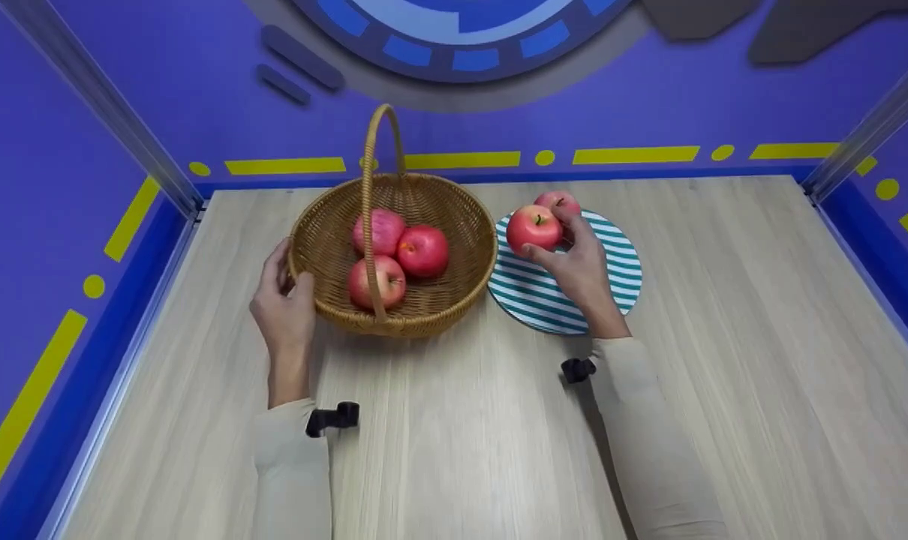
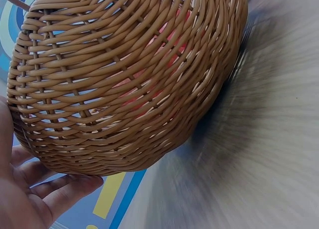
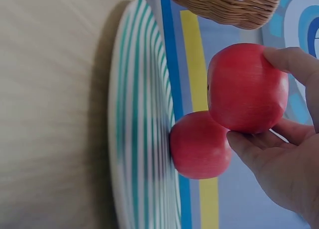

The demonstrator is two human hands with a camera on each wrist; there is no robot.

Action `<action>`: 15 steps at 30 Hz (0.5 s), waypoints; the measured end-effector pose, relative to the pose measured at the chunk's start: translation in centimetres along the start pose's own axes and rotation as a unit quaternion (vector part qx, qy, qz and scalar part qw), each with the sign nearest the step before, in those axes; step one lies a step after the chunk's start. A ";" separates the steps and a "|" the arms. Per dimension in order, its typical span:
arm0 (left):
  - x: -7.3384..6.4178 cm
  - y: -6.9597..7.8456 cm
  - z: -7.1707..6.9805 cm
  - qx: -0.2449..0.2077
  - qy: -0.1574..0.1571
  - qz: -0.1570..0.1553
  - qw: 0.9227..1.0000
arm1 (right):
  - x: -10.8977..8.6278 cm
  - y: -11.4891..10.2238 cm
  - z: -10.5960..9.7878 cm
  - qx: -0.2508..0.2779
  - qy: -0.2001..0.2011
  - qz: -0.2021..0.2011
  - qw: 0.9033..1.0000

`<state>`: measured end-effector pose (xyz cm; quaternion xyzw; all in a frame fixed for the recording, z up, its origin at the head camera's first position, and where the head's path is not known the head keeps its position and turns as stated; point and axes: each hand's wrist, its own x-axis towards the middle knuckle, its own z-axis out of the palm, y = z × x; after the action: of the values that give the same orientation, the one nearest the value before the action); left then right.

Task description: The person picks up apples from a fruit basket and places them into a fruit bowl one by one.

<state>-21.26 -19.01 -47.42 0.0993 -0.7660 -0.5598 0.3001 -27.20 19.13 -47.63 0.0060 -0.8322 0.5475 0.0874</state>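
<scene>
My left hand [image 1: 284, 304] holds the left side of a round wicker basket [image 1: 454, 304] with a tall handle. In the left wrist view, its fingers [image 2: 65, 191] curve against the outside of the woven wall. Three red apples lie together in the basket, one of them a shiny red apple [image 1: 424, 251]. With thumb and fingers, my right hand [image 1: 580, 266] grips another red apple [image 1: 533, 229] above a green-and-white striped plate [image 1: 566, 311]. A second apple [image 3: 201, 145] sits on the plate, partly hidden behind the held one in the head view.
A light wooden table [image 1: 454, 435] carries the basket and plate side by side. Blue panels with yellow marks, such as the back wall [image 1: 461, 127], enclose it behind and at both sides. The basket's handle [image 1: 369, 187] arches high over the apples.
</scene>
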 end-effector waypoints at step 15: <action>0.0 0.3 -0.1 -0.005 -0.002 -0.007 1.000 | 0.2 1.1 0.6 -0.020 -0.043 0.047 0.998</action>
<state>-21.17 -18.97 -47.18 0.1020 -0.7633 -0.5659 0.2945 -27.56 19.04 -48.89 -0.0120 -0.8454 0.5334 0.0260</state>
